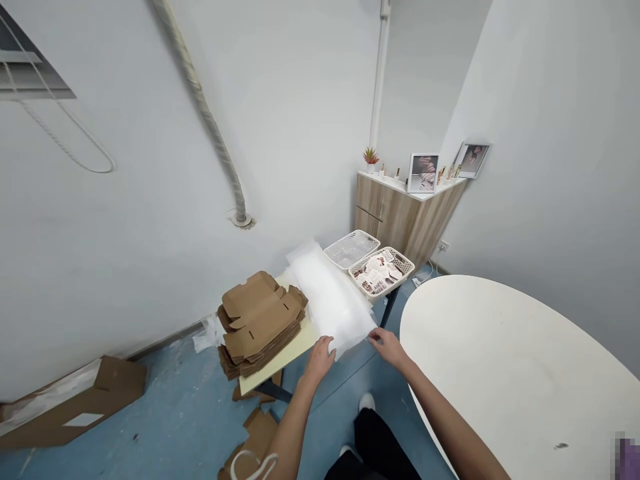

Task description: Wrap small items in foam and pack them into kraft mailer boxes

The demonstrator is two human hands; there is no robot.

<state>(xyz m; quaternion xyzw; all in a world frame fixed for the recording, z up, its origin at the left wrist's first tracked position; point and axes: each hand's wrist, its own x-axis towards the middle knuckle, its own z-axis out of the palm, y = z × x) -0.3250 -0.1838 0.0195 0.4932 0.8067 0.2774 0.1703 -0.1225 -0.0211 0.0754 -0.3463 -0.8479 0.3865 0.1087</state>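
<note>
A stack of white translucent foam sheets (pixel 327 297) lies across a small yellowish table (pixel 287 357). My left hand (pixel 320 357) rests on the near edge of the stack with its fingers curled over the sheets. My right hand (pixel 387 345) pinches the near right corner of the stack. To the left of the sheets sits a pile of flat brown cardboard boxes (pixel 260 320). Behind the sheets stand two white plastic baskets, one with clear bags (pixel 351 248) and one with printed cards (pixel 381 271).
A large white round table (pixel 515 373) fills the right side. A wooden corner cabinet (pixel 405 213) with picture frames and a small plant stands at the back. Cardboard pieces (pixel 253 433) and a long brown box (pixel 70 407) lie on the blue floor.
</note>
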